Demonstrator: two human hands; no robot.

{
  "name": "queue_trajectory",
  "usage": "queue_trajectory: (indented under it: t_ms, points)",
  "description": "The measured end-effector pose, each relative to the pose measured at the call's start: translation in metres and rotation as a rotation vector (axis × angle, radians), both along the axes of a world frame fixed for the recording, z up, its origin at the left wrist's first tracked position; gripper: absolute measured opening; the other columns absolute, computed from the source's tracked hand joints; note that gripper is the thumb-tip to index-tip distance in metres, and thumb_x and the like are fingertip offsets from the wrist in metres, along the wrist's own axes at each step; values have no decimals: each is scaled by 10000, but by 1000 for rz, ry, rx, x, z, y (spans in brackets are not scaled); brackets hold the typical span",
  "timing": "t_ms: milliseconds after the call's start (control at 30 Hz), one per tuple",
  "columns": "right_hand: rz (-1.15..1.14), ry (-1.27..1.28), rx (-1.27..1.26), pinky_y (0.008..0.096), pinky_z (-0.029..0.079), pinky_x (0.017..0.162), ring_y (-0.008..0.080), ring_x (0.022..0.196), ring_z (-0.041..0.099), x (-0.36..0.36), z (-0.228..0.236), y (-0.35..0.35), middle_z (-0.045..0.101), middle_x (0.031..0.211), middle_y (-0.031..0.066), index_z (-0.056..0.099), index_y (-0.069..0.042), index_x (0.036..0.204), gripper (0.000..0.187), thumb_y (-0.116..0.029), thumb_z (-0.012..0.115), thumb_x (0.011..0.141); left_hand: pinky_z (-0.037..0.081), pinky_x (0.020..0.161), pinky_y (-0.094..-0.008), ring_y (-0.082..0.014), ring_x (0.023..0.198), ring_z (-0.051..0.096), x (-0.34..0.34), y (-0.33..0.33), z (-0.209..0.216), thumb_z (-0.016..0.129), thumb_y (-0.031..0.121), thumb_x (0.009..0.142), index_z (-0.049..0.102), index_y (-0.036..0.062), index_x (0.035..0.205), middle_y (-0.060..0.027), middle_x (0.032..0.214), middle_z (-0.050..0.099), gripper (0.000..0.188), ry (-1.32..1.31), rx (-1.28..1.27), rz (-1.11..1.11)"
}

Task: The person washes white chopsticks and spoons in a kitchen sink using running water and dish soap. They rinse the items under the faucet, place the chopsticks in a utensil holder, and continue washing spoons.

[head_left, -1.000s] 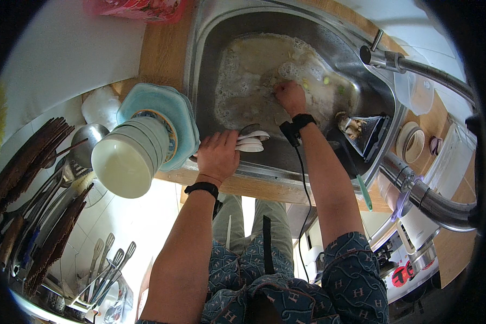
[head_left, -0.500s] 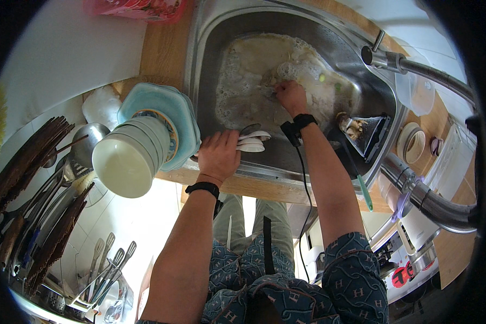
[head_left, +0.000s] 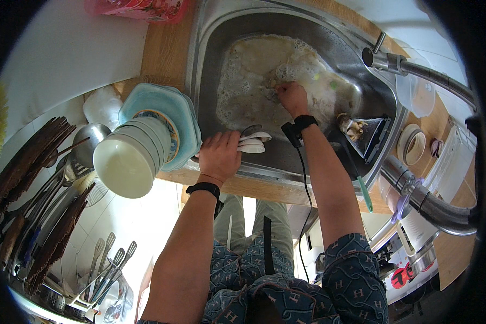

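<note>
We hold a bunch of spoons (head_left: 255, 143) clamped in our left hand's (head_left: 220, 155) fingers, over the near left side of the sink (head_left: 208, 75). Our right hand (head_left: 292, 99) meets cloudy water (head_left: 254, 70); we cannot tell its fingers' grip.

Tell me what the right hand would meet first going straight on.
Likely the murky, foamy water in the steel sink; depth below the right hand is unclear, as is anything submerged.
</note>
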State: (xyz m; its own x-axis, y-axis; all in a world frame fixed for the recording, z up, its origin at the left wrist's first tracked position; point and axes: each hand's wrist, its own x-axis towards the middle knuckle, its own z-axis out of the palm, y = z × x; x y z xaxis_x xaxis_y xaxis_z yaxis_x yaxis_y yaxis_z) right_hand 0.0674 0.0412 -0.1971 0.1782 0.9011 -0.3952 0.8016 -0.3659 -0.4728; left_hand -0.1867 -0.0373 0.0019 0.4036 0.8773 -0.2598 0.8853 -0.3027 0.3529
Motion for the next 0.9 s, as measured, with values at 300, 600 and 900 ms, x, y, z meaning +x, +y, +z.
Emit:
queue_trajectory:
  t_ms: [300, 600, 900]
  points:
    - [-24, 20, -37, 492, 568, 760, 429, 809, 691, 0, 5, 1, 709, 847, 231, 797, -112, 954, 259, -314, 646, 894, 543, 773, -419, -257, 885, 650, -1, 1, -1, 700, 170, 738, 588, 118, 1049, -49, 915, 652, 335, 8, 36, -25]
    - [52, -5, -30, 493, 568, 749, 422, 793, 692, 0, 16, 4, 709, 828, 224, 798, -122, 985, 269, -319, 638, 897, 540, 769, -415, -261, 889, 646, -1, 1, 0, 687, 168, 746, 589, 114, 1045, -51, 928, 648, 320, 7, 54, -24]
    - [57, 1, 13, 492, 566, 743, 417, 783, 691, -7, -3, 7, 710, 838, 228, 796, -92, 949, 229, -225, 631, 862, 531, 832, -468, -298, 943, 644, -1, -1, -2, 673, 167, 735, 593, 116, 1088, -77, 1001, 659, 366, 16, -5, 5]
